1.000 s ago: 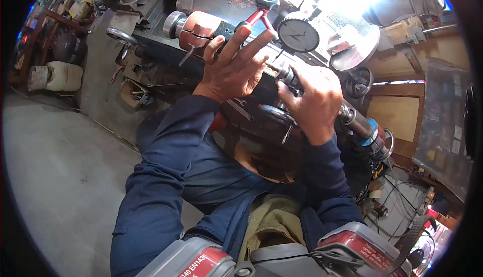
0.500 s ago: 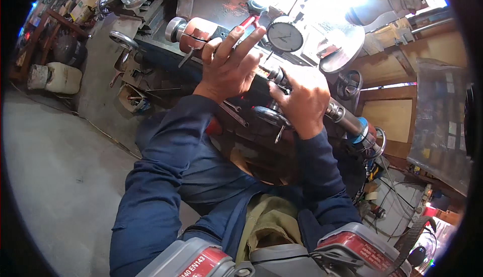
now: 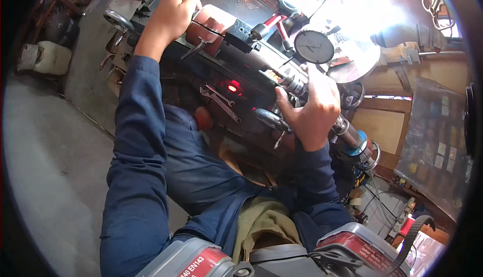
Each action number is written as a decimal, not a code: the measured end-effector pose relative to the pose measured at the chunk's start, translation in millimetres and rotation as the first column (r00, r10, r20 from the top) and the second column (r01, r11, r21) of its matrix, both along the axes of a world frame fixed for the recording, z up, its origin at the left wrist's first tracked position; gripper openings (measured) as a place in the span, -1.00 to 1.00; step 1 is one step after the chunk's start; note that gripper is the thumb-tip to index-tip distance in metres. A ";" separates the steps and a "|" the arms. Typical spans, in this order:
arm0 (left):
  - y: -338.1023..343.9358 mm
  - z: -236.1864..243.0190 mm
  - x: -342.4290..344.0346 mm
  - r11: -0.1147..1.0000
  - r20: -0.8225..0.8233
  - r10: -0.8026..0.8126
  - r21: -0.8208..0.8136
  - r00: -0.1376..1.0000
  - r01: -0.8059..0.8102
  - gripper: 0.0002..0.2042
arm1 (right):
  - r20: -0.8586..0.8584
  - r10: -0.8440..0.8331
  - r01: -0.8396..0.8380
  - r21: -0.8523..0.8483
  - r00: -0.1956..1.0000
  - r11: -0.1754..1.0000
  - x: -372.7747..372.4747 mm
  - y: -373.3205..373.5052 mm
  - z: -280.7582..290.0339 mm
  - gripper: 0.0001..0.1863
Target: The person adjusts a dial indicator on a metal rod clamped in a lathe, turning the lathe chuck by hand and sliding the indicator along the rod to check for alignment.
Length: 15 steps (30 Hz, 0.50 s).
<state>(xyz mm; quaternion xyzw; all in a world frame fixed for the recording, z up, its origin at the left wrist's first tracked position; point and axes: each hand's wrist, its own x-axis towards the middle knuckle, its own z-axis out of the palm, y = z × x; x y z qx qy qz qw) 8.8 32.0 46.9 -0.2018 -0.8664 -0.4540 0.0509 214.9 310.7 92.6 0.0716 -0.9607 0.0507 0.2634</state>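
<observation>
My left hand (image 3: 174, 13) is closed at the left end of a pinkish cylindrical block (image 3: 214, 21), over the round metal knob there, which its fingers hide. A black bar (image 3: 240, 36) and a red-armed stand (image 3: 273, 23) adjoin the block, with a white-faced dial gauge (image 3: 313, 47) to their right. My right hand (image 3: 313, 110) wraps round a ridged metal fitting (image 3: 293, 81) on the shaft below the gauge, thumb to the left, other fingers partly hidden. A chromed handwheel (image 3: 270, 120) sits beside that thumb.
Two spanners (image 3: 221, 103) lie below the machine bed near a red light (image 3: 232, 88). Another handwheel (image 3: 117, 21) is at upper left, a cream jug (image 3: 49, 58) on the left. A plastic sheet (image 3: 430, 149) hangs at right; bright glare fills the upper right.
My left hand has moved up and left from the middle of the shaft to the block's left end and closed there. My right hand stays on the fitting. The view has shifted slightly.
</observation>
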 end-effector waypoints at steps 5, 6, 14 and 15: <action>-0.4 -8.2 -8.6 0.919 0.302 -0.200 0.387 0.932 0.071 -0.65 | -0.050 0.051 -0.065 -0.349 0.997 0.935 9.9 7.4 9.2 -0.35; -3.6 -10.1 -2.7 0.824 0.402 -0.339 0.563 0.851 0.062 -0.66 | -0.082 0.056 -0.093 -0.573 0.995 0.814 12.1 8.5 8.4 -0.36; 9.1 -46.3 0.6 -0.064 0.064 -0.607 0.990 0.792 -0.128 -0.59 | -0.291 -0.103 -0.147 -0.719 0.951 0.679 90.6 76.0 33.1 -0.44; 9.2 -46.9 -2.2 -0.026 0.147 -0.604 0.979 0.783 -0.204 -0.64 | -0.254 -0.184 -0.051 -0.703 0.949 0.710 108.7 93.3 37.8 -0.49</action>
